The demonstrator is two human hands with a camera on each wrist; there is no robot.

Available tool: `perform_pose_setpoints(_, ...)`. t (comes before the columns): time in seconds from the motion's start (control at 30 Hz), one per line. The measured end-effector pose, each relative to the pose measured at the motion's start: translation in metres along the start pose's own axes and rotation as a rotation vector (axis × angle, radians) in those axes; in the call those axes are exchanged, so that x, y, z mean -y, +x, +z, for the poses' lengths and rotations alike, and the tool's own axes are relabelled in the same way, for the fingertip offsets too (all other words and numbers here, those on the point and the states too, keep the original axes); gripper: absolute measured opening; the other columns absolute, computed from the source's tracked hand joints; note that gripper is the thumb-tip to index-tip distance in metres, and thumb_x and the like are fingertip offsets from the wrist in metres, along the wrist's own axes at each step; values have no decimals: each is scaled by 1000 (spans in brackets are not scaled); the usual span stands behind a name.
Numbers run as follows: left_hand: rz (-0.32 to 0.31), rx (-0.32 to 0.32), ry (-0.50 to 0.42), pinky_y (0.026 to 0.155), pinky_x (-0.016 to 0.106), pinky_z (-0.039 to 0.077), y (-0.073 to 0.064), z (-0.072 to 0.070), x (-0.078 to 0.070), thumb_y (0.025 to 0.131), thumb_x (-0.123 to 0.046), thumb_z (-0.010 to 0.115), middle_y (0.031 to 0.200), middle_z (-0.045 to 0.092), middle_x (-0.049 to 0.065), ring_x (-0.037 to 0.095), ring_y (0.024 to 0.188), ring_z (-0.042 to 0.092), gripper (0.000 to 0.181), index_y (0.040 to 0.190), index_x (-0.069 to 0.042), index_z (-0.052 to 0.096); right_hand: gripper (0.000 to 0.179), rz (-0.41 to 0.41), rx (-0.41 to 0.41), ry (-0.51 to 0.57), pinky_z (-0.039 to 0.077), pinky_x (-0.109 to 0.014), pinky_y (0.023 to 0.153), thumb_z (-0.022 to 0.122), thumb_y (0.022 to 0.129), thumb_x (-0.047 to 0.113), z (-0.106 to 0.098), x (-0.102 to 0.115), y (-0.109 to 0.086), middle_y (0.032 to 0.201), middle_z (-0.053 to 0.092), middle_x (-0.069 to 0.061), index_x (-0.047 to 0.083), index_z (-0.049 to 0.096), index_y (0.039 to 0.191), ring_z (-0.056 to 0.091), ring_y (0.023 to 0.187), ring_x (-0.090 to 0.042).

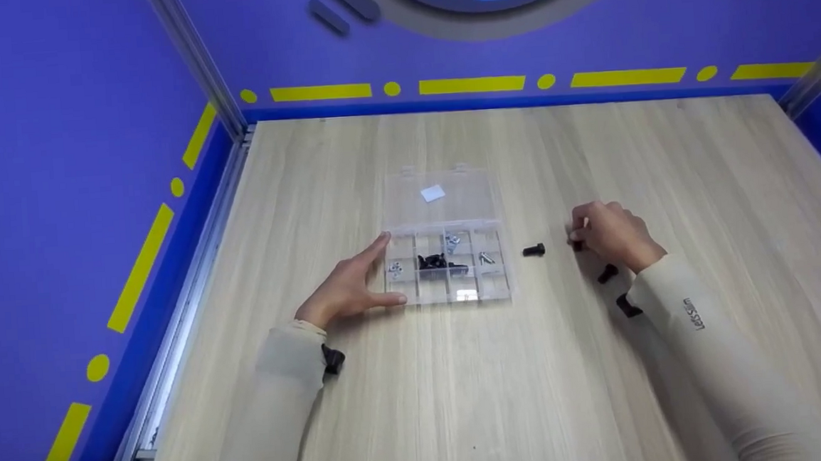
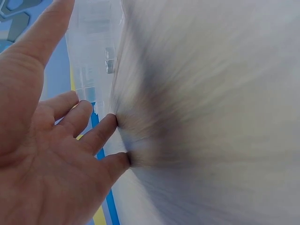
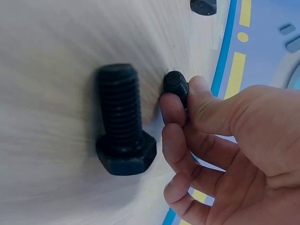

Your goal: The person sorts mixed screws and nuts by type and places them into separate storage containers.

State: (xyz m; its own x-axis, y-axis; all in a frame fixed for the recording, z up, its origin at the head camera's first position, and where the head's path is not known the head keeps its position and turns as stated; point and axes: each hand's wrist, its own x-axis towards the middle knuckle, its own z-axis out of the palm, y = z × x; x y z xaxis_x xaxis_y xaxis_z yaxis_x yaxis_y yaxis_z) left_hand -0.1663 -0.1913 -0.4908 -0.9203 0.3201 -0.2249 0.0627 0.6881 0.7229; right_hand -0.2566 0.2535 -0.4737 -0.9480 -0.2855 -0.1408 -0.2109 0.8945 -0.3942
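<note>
A clear plastic compartment box (image 1: 450, 298) lies on the table with its lid laid back. Black bolts (image 1: 434, 263) fill a middle compartment; small silver hardware (image 1: 452, 242) sits in others. My left hand (image 1: 346, 284) rests at the box's left side, thumb and fingers spread and fairly straight; the left wrist view shows its palm (image 2: 51, 159). My right hand (image 1: 614, 232), right of the box, pinches a black bolt (image 3: 176, 84) between thumb and index finger, close to the tabletop. Another black hex bolt (image 3: 123, 117) lies nearer the right wrist camera.
One black bolt (image 1: 534, 250) lies between the box and my right hand. Another bolt (image 1: 607, 273) is by the right wrist, near a black piece (image 1: 629, 305) at the sleeve. Blue panels (image 1: 95, 207) with yellow marks stand behind and left of the wooden table (image 1: 520, 395).
</note>
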Motion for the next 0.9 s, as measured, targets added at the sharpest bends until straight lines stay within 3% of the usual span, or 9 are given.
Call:
perform_pose_setpoints(0.2, 3, 4, 0, 126, 40, 19, -1, -2, -2, 79, -43, 89, 170, 18, 1, 23, 155, 20, 116, 167, -24, 16, 11, 13, 50, -6, 45, -42, 58, 70, 98, 15, -5, 2, 2, 74, 65, -4, 13, 71, 87, 58, 67, -25)
perform_pose_setpoints(0.9, 9, 12, -8, 127, 40, 16, -1, -4, -2, 78, -44, 90, 171, 15, 0, 23, 156, 18, 118, 167, -24, 15, 8, -21, 102, -27, 45, -41, 58, 69, 99, 15, -13, 7, 0, 76, 65, -5, 10, 72, 93, 58, 68, -24)
